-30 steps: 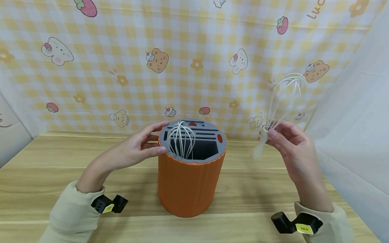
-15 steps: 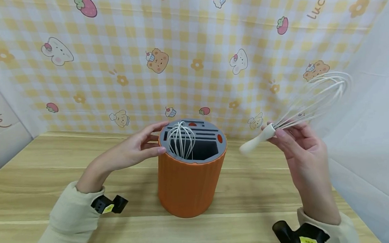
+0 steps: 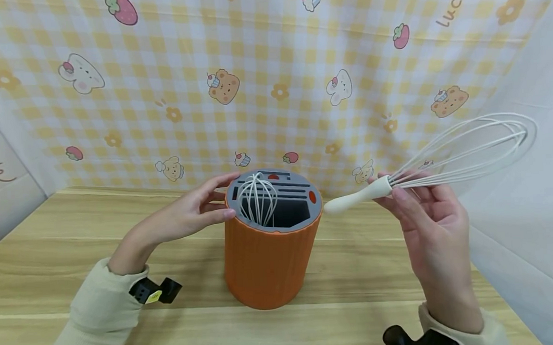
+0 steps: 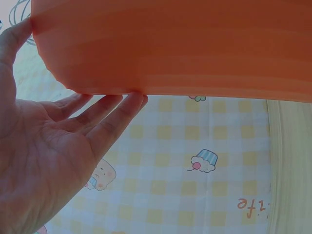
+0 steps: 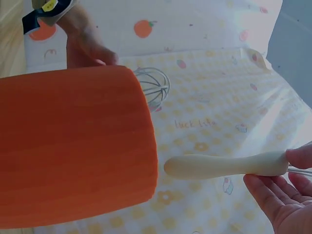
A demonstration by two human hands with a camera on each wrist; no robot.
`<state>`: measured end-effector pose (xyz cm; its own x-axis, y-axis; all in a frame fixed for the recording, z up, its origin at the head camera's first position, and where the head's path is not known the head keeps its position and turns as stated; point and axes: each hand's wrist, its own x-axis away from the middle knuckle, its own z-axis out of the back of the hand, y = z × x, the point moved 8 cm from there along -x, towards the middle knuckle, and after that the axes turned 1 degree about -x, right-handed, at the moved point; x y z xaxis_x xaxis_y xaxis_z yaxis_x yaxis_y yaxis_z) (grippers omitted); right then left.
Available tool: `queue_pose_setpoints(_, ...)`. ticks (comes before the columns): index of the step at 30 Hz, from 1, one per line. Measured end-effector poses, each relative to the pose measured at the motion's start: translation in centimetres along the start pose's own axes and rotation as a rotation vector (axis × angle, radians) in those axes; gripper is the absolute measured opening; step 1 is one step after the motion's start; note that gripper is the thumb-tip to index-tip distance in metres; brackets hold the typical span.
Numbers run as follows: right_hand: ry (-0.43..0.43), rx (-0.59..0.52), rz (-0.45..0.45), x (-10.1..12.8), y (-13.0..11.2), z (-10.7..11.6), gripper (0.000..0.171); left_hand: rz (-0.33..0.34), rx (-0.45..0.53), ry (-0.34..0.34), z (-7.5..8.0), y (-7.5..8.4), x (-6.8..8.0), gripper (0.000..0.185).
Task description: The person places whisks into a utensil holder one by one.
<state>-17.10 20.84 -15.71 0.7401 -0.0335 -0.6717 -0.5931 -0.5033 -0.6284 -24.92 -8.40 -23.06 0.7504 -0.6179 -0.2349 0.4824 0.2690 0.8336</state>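
- Checkered yellow cloth backdrop with cartoon bears and strawberries hangs behind a wooden worktop.
- Right hand has its fingers pinched on the cream whisk, right where the handle meets the wires.
- That whisk lies nearly level: handle tip points left and stops just beside the orange holder, not touching it, while the wire loops fan out to the right, past the fingers.
- Left hand rests on the holder's upper left edge, fingers pretty straight and a bit spread, thumb against the rim.
- Inside the holder's grey slotted top, a second whisk stands with its wires sticking up, close to the left fingertips.
- White sheet on the right side.
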Motion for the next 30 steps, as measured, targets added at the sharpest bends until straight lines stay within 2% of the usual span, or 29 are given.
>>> queue_pose_setpoints(7, -0.060, -0.007, 0.000, 0.3, 0.6, -1.1, 0.030, -0.009, 0.001, 0.004, 0.0, -0.1, 0.0, 0.067)
queue_pose_setpoints(19, -0.039, 0.147, -0.035, 0.6, 1.7, -1.8, 0.029, 0.000, -0.002, 0.001, 0.1, -0.2, 0.0, 0.067)
queue_pose_setpoints(30, -0.016, 0.320, -0.062, 0.8, 1.6, -2.1, 0.039, -0.007, 0.009, -0.002, 0.0, -0.1, -0.1, 0.068)
